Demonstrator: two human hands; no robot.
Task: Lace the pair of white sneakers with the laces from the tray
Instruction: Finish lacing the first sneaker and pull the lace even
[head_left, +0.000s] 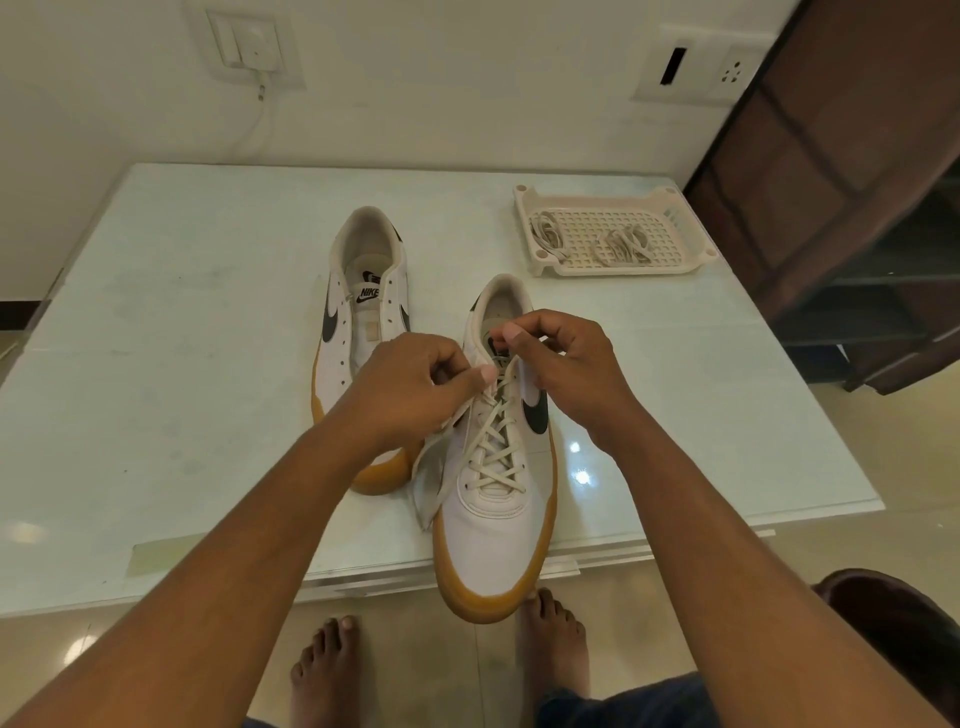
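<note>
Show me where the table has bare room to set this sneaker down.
Widest: the pale glass table left of the unlaced white gum-soled sneaker. Also right of the laced sneaker, in front of the cream perforated tray. Crowded: the middle, where left hand and right hand pinch its cream lace.

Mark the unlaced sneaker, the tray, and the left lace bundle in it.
unlaced sneaker (370, 292): head view, tongue label.
tray (618, 271): head view, front rim.
left lace bundle (546, 234): head view, middle of the coil.
</note>
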